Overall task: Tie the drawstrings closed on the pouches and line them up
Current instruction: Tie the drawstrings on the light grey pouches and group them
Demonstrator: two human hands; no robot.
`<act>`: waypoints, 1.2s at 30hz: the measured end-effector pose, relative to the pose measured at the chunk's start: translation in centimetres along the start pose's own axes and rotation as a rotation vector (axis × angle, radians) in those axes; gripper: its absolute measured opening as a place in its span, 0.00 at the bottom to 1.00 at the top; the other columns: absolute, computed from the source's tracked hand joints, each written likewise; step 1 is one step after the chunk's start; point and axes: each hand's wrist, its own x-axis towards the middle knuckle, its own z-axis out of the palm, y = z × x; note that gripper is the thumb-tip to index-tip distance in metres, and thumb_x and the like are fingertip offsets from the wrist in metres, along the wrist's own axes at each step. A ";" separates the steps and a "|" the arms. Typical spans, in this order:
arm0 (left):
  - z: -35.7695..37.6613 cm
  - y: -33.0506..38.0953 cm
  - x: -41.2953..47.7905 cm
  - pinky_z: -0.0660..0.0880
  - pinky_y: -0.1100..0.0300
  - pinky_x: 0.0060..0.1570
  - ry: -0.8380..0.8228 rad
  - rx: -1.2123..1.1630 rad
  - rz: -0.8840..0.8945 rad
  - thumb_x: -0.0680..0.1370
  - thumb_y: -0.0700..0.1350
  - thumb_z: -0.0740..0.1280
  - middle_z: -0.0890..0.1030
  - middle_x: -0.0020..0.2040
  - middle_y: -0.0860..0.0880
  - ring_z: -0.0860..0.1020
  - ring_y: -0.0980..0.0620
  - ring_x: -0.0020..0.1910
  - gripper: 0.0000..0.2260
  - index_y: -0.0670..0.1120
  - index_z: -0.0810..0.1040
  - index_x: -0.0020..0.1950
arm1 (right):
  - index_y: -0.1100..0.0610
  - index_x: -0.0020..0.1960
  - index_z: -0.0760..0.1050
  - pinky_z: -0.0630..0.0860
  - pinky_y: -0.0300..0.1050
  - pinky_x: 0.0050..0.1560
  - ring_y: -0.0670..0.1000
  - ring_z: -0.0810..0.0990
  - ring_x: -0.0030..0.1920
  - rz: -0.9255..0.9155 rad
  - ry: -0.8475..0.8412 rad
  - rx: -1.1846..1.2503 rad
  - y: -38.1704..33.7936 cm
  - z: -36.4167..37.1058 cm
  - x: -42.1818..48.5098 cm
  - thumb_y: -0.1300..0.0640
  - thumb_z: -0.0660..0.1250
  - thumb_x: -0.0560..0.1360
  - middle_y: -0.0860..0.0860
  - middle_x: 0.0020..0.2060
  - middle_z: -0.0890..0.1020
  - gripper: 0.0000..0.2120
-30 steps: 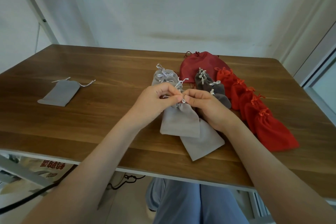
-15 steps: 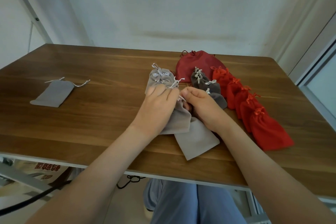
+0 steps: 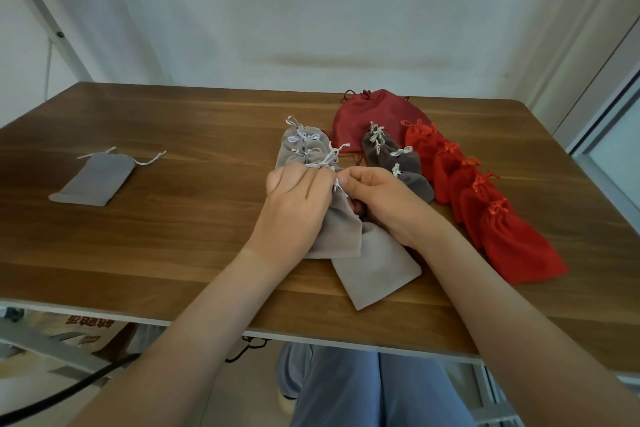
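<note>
Light grey velvet drawstring pouch (image 3: 341, 236) is the one we've got going right now, lying on the wooden table (image 3: 173, 236) just in front of us, mouth pointing away. Our left hand (image 3: 294, 204) sits curled over its neck and our right hand (image 3: 384, 204) meets it fingertip to fingertip. Both are pinching the thin white drawstring (image 3: 337, 185) right at the gathered opening.

What's changed: a second ago we had the strings pinched up off the wood, and half a second ago both hands were pressed down on the fabric. Now they're back on the string ends with the pouch flat. We'd guess that's the knot getting its last tug, though we can't tell if it's actually finished.

The pouch overlaps another light grey pouch (image 3: 377, 267) nearer the table edge. The tied light grey ones (image 3: 304, 149) are stacked just behind. To the right sit the dark grey pouches (image 3: 401, 163), then the bright red row (image 3: 485, 218), with a big dark red pouch (image 3: 370, 111) at the back.

Well off to the left, one flat light grey pouch (image 3: 93, 175) has its strings loose, so that's probably next.
</note>
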 end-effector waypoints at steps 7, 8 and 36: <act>0.2 -0.3 0.0 0.64 0.57 0.41 0.041 -0.017 0.126 0.81 0.40 0.60 0.74 0.35 0.50 0.69 0.51 0.41 0.07 0.46 0.69 0.43 | 0.59 0.44 0.75 0.65 0.34 0.30 0.45 0.67 0.26 0.035 -0.005 0.067 0.0 0.0 0.1 0.61 0.59 0.80 0.49 0.23 0.72 0.08; 0.2 -0.2 0.0 0.65 0.57 0.41 0.048 -0.003 0.133 0.82 0.41 0.59 0.76 0.36 0.50 0.70 0.52 0.41 0.07 0.46 0.70 0.44 | 0.59 0.44 0.75 0.65 0.35 0.30 0.45 0.66 0.26 0.037 0.007 0.081 0.1 -0.1 0.2 0.61 0.60 0.79 0.49 0.23 0.73 0.08; -0.2 -0.1 -0.1 0.61 0.57 0.40 0.210 0.141 0.050 0.79 0.39 0.64 0.75 0.32 0.54 0.72 0.54 0.38 0.10 0.48 0.74 0.37 | 0.59 0.45 0.74 0.64 0.41 0.30 0.45 0.66 0.22 -0.067 0.018 0.110 0.1 0.3 -0.1 0.62 0.61 0.79 0.50 0.21 0.72 0.05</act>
